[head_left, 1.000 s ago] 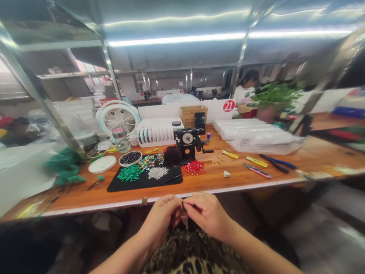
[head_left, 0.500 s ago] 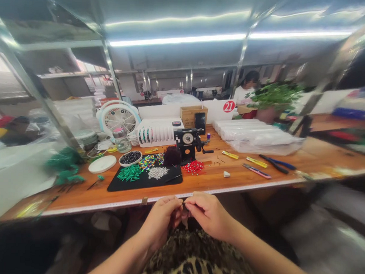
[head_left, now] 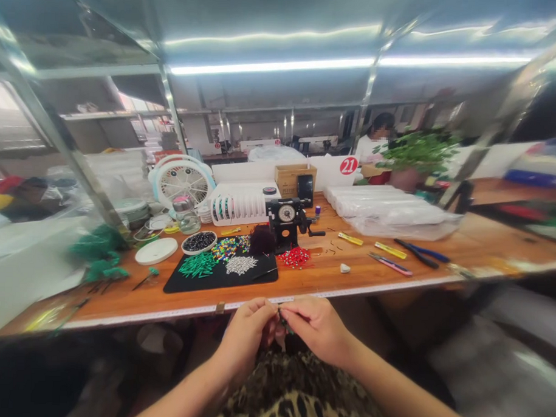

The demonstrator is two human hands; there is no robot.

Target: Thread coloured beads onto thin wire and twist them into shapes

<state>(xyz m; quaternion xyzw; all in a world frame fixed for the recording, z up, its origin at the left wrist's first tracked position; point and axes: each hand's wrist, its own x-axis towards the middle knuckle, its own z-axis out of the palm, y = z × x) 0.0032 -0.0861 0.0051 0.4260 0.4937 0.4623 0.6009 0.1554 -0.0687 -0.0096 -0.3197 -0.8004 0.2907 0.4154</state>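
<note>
My left hand (head_left: 254,325) and my right hand (head_left: 317,325) meet above my lap, just in front of the table's front edge. Both have their fingers pinched together around something tiny and dark, with a hint of green under the fingertips; its kind is too small to make out. Beyond them lies a black mat (head_left: 220,284) bearing green tube-shaped pieces (head_left: 197,265), silvery-white beads (head_left: 241,265) and multicoloured beads (head_left: 225,248). A bowl of black beads (head_left: 199,242) stands at the mat's far left. Red pieces (head_left: 294,257) are heaped beside the mat, below a black hand-cranked machine with a dial (head_left: 287,215).
To the right lie pliers (head_left: 422,253), a pink-handled tool (head_left: 390,263), yellow tools (head_left: 390,250) and plastic-wrapped rolls (head_left: 387,206). A white lid (head_left: 156,250), a glass jar (head_left: 186,217) and a fan (head_left: 183,182) stand left. A person (head_left: 376,139) sits across, behind a plant (head_left: 419,154).
The view has shifted very slightly. Both hands stay pinched together in nearly the same place; a bit of green now shows under the right fingertips.
</note>
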